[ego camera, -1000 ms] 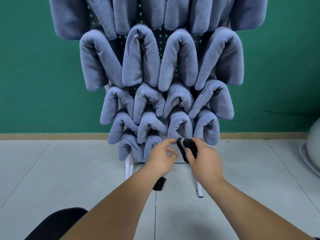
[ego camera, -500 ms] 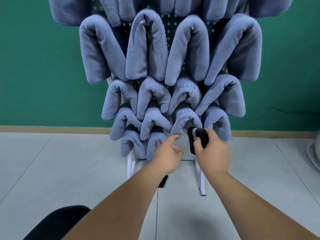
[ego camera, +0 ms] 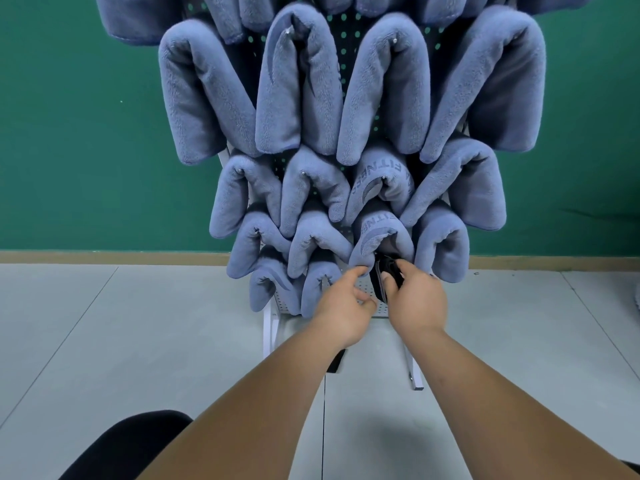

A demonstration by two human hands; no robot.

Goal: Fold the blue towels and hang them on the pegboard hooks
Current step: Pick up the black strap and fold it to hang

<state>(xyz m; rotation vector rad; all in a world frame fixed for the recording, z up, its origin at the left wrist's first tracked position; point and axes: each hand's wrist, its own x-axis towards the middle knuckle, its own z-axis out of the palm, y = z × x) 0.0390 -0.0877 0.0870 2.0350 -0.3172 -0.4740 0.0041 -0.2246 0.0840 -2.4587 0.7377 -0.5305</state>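
Blue towels (ego camera: 298,98) folded, hung in rows across pegboard (ego camera: 346,64). Right hand (ego camera: 419,299) at pegboard bottom, fingers curled round black object (ego camera: 392,267) under lettered towel (ego camera: 377,233). Left hand (ego camera: 346,301) beside it, loosely curled, holding nothing.

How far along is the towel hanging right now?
Done: rows of folded blue fleece towels hang on the white perforated pegboard. In hand: the right hand grips a small black object under the lowest logo-printed towel; the left hand is beside it, fingers holding nothing. Left: no loose towel is in view; perhaps only the bare board patch by the hands.
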